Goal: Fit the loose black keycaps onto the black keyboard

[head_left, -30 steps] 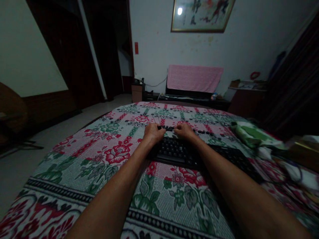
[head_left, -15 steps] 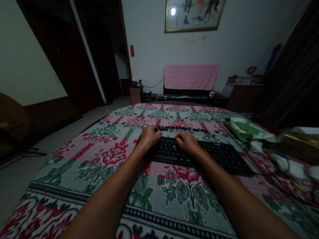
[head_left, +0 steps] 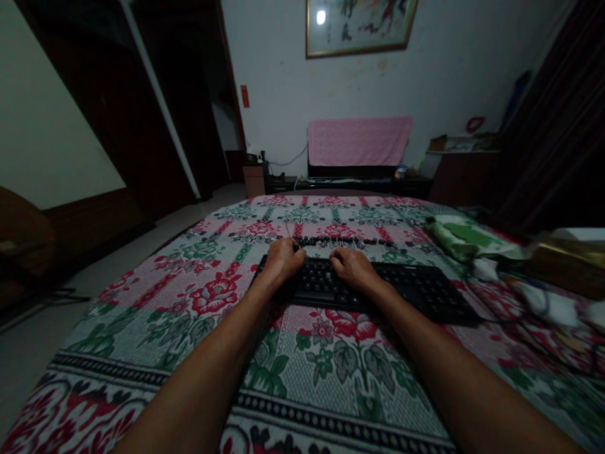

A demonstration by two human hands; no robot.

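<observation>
A black keyboard (head_left: 416, 290) lies on a bed with a red, green and white floral cover (head_left: 212, 296). My left hand (head_left: 282, 260) rests on the keyboard's left end, its fingers bent down over the far keys. My right hand (head_left: 352, 268) lies flat on the keys a little to the right of it, fingers apart. Neither hand holds anything. The right half of the keyboard is uncovered.
Green-and-white cloth (head_left: 460, 236) and a heap of dim things with a cable (head_left: 543, 296) lie at the bed's right side. Beyond the bed stands a low cabinet with a pink-draped object (head_left: 359, 140). A dark doorway (head_left: 189, 113) and bare floor (head_left: 28, 340) are on the left.
Both hands have drawn back from the keyboard's far edge onto the keys. The keyboard now lies more square across the bed. My view has shifted slightly to the right.
</observation>
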